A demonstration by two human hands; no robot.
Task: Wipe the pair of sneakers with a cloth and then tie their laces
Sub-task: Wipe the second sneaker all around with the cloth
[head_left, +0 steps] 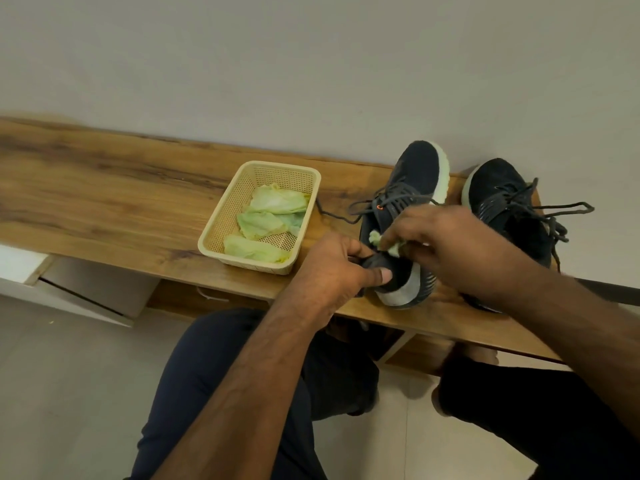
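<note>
Two dark sneakers with white soles stand on a wooden shelf [104, 188], toes toward the wall. My left hand [332, 268] grips the heel of the left sneaker [414, 181]. Over that shoe's opening, my right hand [446, 244] pinches a small green cloth [379, 242], mostly hidden under the fingers. The right sneaker [498, 199] stands beside it, partly covered by my right forearm. Both shoes' dark laces lie loose; one strand trails left across the wood.
A beige plastic basket [227, 216] holding several green cloths sits on the shelf left of the shoes. A plain wall runs right behind the shelf. My legs in dark trousers are below the shelf's front edge, over a tiled floor.
</note>
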